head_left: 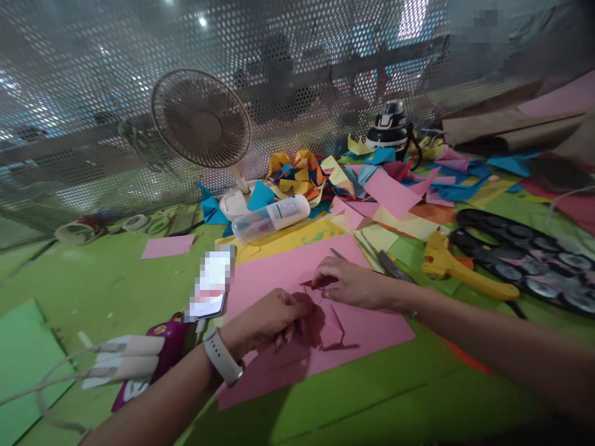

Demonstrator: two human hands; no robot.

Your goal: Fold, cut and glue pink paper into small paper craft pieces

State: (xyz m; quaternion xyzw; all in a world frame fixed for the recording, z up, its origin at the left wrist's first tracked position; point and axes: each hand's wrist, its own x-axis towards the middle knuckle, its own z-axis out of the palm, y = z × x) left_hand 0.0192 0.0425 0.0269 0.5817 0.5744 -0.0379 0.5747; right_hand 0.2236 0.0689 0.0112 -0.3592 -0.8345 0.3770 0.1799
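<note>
A folded pink paper figure (331,327) is held above a large pink sheet (376,334) on the green table. My left hand (276,319), with a pale watch strap on the wrist, pinches the figure's left side; the fingertips are partly in shadow. At the figure's upper tip, my right hand (341,282) has its thumb and fingers closed on the paper. Just beyond the right hand lies a dark-handled tool (393,266), partly covered by the forearm. Left of my left hand rests a lit phone (211,285).
A small fan (202,121) and a clear bottle (272,218) stand and lie at the back. Folded colored papers (302,173) are heaped beside a black jug (390,133). Rightward are a yellow tool (469,272) and a black palette (525,260). A purple power strip (170,341) holds white chargers.
</note>
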